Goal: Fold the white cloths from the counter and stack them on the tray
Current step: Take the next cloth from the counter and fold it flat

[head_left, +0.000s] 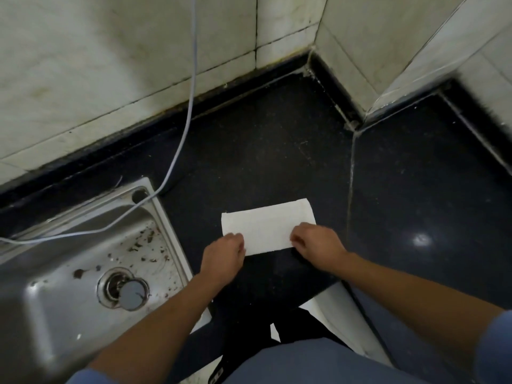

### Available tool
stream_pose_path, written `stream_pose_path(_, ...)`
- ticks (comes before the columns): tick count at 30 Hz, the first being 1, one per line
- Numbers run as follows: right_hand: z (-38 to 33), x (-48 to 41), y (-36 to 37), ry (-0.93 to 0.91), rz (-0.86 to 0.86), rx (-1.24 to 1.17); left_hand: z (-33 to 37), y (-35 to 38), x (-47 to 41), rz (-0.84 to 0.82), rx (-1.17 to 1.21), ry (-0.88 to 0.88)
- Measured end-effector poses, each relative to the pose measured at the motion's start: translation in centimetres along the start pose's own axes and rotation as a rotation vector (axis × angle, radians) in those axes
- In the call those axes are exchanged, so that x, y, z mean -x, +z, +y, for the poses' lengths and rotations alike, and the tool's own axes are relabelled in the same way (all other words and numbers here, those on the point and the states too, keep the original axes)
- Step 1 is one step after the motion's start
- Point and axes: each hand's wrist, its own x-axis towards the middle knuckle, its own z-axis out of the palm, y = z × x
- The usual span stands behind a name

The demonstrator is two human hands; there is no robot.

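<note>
A white cloth (267, 224) lies flat on the dark counter (277, 151) as a folded rectangle, near the front edge. My left hand (223, 252) rests on its near left corner with the fingers curled on the cloth's edge. My right hand (315, 245) pinches the near right corner. Both hands grip the near edge of the cloth. No tray is in view.
A steel sink (83, 273) with a drain plug (130, 295) and dark specks sits to the left. A thin grey cable (191, 101) hangs from the tiled wall (110, 65) into the sink. The counter turns a corner at the right, with a light glare (422, 239).
</note>
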Motion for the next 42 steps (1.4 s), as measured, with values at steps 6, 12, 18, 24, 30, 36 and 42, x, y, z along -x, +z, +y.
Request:
stream_pose_path(6, 4.6, 2.0, -0.9, 0.269, 0.017, -0.028, -3.0, 0.7, 1.3, 0.047, -0.076, -0.028)
stream_pose_path(12, 2.9, -0.1, -1.9, 0.359, 0.164, -0.145, -2.7, -0.1, 0.8, 0.171, -0.192, 0.170)
stream_pose_path(18, 0.8, -3.1, -2.3, 0.635, 0.023, -0.237, -2.0, 0.0, 0.2, 0.051, -0.204, 0.097)
stream_pose_path(24, 1.6, -2.5, -4.6, 0.669, 0.036, -0.646, -2.4, -0.8, 1.6, 0.155, -0.050, 0.057)
stream_pose_path(30, -3.6, -2.2, -6.7, 0.385, 0.049, -0.427, -4.2, -1.4, 3.6, 0.204, 0.021, -0.074)
stream_pose_path(36, -10.9, -5.7, -2.8, 0.323, -0.112, -0.459, -5.2, -1.4, 5.7, 0.234, 0.086, -0.152)
stream_pose_path(42, -12.5, -7.3, 1.3, 0.317, -0.146, -0.311, -5.8, -1.0, 6.7, 0.218, 0.110, -0.220)
